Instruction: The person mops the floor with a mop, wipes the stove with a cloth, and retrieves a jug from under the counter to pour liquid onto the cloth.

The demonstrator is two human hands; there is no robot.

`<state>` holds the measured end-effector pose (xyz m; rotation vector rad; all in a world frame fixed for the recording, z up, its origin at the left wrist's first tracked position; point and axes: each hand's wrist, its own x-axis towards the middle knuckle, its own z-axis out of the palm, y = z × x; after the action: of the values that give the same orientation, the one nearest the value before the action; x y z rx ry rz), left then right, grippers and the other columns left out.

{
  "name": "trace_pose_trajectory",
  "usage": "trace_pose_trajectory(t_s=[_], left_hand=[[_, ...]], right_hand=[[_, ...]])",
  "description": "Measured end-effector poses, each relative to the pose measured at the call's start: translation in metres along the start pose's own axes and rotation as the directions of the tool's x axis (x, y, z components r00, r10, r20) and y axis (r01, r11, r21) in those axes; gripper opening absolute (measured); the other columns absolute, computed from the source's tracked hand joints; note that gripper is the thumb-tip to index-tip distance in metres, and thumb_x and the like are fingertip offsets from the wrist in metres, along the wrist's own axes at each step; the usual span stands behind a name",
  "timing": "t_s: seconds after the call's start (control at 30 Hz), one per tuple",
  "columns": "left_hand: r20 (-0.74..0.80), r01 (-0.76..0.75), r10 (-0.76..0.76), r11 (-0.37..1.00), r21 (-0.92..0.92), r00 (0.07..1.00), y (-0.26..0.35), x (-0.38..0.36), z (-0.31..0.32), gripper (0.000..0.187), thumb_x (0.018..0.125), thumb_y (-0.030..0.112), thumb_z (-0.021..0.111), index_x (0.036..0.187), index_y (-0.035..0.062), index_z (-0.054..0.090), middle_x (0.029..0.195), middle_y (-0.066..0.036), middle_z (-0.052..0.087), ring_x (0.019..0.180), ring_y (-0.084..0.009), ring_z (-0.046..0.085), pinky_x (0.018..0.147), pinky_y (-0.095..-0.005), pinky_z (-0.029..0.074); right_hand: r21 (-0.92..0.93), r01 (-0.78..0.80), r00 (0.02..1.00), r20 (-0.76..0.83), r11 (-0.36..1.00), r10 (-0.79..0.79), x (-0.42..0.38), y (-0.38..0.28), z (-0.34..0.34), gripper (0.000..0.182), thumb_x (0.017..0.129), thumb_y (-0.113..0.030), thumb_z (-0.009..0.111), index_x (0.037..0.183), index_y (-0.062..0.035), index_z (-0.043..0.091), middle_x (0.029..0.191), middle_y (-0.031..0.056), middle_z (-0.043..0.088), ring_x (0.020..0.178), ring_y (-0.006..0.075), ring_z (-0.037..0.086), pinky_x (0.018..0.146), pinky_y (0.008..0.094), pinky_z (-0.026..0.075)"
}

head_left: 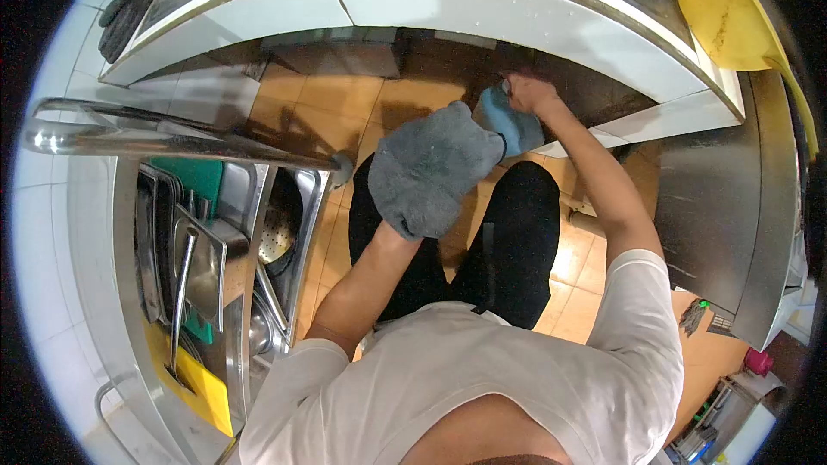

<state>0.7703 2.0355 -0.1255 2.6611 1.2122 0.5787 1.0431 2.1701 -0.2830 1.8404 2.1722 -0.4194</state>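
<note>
A fluffy grey cloth (435, 168) covers my left hand, so its fingers are hidden; the bare left forearm (366, 280) enters it at the wrist. Just right of that cloth, a smooth light-blue object (512, 125) overlaps its edge; I cannot tell what kind it is. My right hand (531, 95) is closed at the upper end of this blue object, close to the shadowed opening beneath the white-tiled counter (482, 4). Both arms reach forward above my knees, and orange floor tiles (340, 108) show below.
A metal rack (237, 207) on the left holds pans, a perforated ladle (277, 232) and green and yellow boards. Its tubular rail (181, 142) juts toward my left arm. At upper right hangs a yellow dustpan-like piece (724, 13), above a steel cabinet (715, 207).
</note>
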Motion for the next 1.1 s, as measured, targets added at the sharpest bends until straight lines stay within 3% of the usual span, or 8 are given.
trace_pose_trajectory(t_s=[0.1, 0.4, 0.5, 0.53, 0.6, 0.77, 1.0, 1.1], left_hand=[[-0.025, 0.015, -0.016, 0.998, -0.057, 1.000, -0.004, -0.004, 0.005, 0.024, 0.084, 0.022, 0.061, 0.107, 0.0185, 0.063, 0.101, -0.006, 0.059, 0.096, -0.0277, 0.059, 0.080, -0.0377, 0.049], [-0.017, 0.067, -0.071, 0.982, -0.176, 0.997, -0.017, -0.018, -0.004, 0.024, 0.084, 0.022, 0.062, 0.108, 0.0175, 0.063, 0.103, -0.007, 0.060, 0.098, -0.0288, 0.059, 0.082, -0.0382, 0.049], [0.021, 0.129, -0.128, 0.963, -0.235, 0.992, -0.015, -0.026, -0.027, 0.025, 0.084, 0.022, 0.063, 0.108, 0.0172, 0.063, 0.104, -0.008, 0.061, 0.098, -0.0292, 0.060, 0.083, -0.0384, 0.049], [0.045, 0.151, -0.144, 0.958, -0.242, 0.988, -0.012, -0.028, -0.034, 0.025, 0.084, 0.022, 0.063, 0.108, 0.0171, 0.063, 0.104, -0.008, 0.061, 0.099, -0.0293, 0.060, 0.083, -0.0385, 0.049], [0.087, 0.208, -0.191, 0.940, -0.270, 0.978, -0.005, -0.032, -0.060, 0.025, 0.084, 0.022, 0.063, 0.108, 0.0169, 0.063, 0.105, -0.008, 0.061, 0.099, -0.0295, 0.060, 0.083, -0.0386, 0.049], [0.222, 0.331, -0.275, 0.903, -0.275, 0.935, 0.019, -0.026, -0.136, 0.025, 0.084, 0.022, 0.064, 0.109, 0.0163, 0.064, 0.106, -0.009, 0.062, 0.100, -0.0301, 0.060, 0.084, -0.0389, 0.049], [0.274, 0.374, -0.317, 0.908, -0.189, 0.908, 0.034, 0.048, -0.288, 0.026, 0.084, 0.022, 0.065, 0.109, 0.0156, 0.064, 0.109, -0.010, 0.063, 0.101, -0.0310, 0.060, 0.085, -0.0393, 0.050], [0.279, 0.343, -0.294, 0.928, -0.145, 0.914, 0.036, 0.102, -0.378, 0.026, 0.084, 0.023, 0.065, 0.109, 0.0152, 0.064, 0.109, -0.011, 0.063, 0.101, -0.0314, 0.060, 0.086, -0.0395, 0.050]], right_hand=[[0.020, -0.047, 0.985, -0.165, 0.999, 0.050, 0.011, 0.003, 0.022, 0.044, 0.099, -0.039, 0.039, 0.119, -0.0041, 0.057, 0.112, 0.0208, 0.065, 0.102, 0.0384, 0.064, 0.085, 0.0483, 0.052], [-0.036, -0.021, 0.974, -0.227, 0.999, 0.012, 0.020, -0.007, 0.036, 0.035, 0.097, -0.027, 0.040, 0.091, -0.0048, 0.067, 0.101, 0.0199, 0.067, 0.095, 0.0349, 0.067, 0.077, 0.0459, 0.055], [0.157, -0.193, 0.951, -0.214, 0.969, 0.224, 0.031, -0.006, 0.042, 0.031, 0.094, -0.024, 0.045, 0.097, -0.0029, 0.068, 0.106, 0.0209, 0.066, 0.093, 0.0346, 0.067, 0.077, 0.0434, 0.055], [0.023, -0.146, 0.901, -0.409, 0.989, 0.143, 0.031, -0.004, 0.057, 0.029, 0.092, -0.021, 0.048, 0.102, -0.0024, 0.068, 0.112, 0.0203, 0.066, 0.098, 0.0362, 0.064, 0.084, 0.0464, 0.053], [0.075, -0.155, 0.811, -0.559, 0.985, 0.170, 0.033, 0.004, 0.069, 0.041, 0.092, -0.025, 0.050, 0.126, -0.0054, 0.058, 0.129, 0.0219, 0.056, 0.123, 0.0405, 0.048, 0.107, 0.0533, 0.033], [0.310, -0.339, 0.850, -0.304, 0.888, 0.431, 0.021, 0.007, 0.060, 0.041, 0.091, -0.027, 0.053, 0.124, -0.0031, 0.058, 0.120, 0.0211, 0.060, 0.112, 0.0371, 0.054, 0.099, 0.0480, 0.040], [0.448, -0.337, 0.886, -0.148, 0.828, 0.440, -0.087, -0.039, 0.053, 0.044, 0.091, -0.030, 0.058, 0.122, 0.0000, 0.057, 0.106, 0.0199, 0.066, 0.098, 0.0324, 0.063, 0.087, 0.0407, 0.049], [0.712, -0.289, 0.951, 0.135, 0.640, 0.279, -0.228, -0.088, -0.136, 0.034, 0.088, -0.024, 0.063, 0.110, 0.0025, 0.063, 0.086, 0.0150, 0.068, 0.079, 0.0243, 0.066, 0.074, 0.0356, 0.052]])
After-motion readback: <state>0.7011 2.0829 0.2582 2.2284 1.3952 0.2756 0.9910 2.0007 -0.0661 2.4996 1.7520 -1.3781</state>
